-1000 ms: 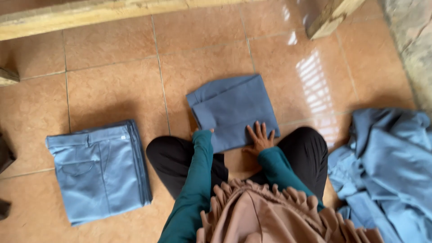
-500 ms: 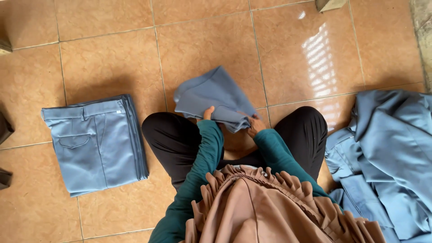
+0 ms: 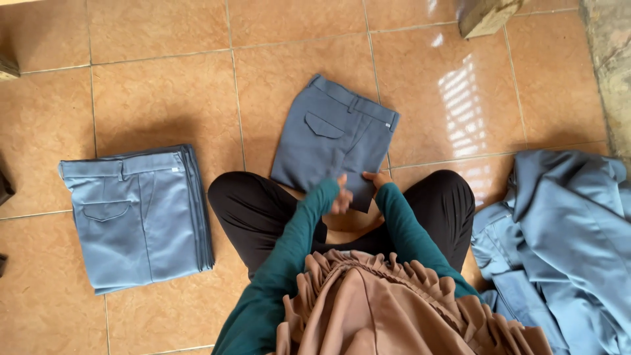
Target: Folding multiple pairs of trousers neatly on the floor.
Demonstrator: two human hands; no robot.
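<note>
Below, left hand (image 3: 341, 196), right hand (image 3: 376, 179) gripping smooth, folded grey-blue trousers (image 3: 332, 139), glossy tiles (image 3: 164, 98).

grey-blue folded trousers (image 3: 332, 138), teal sleeves (image 3: 299, 230), orange-brown floor tiles (image 3: 164, 92).

Soft daylight, evenly bright; striped glare patch on the glossy tile floor (image 3: 468, 98) upper right, so light enters from that side. Shadows faint, just under the folded trousers (image 3: 332, 141). Left hand (image 3: 342, 195) slightly motion-blurred, rest sharp.
</note>
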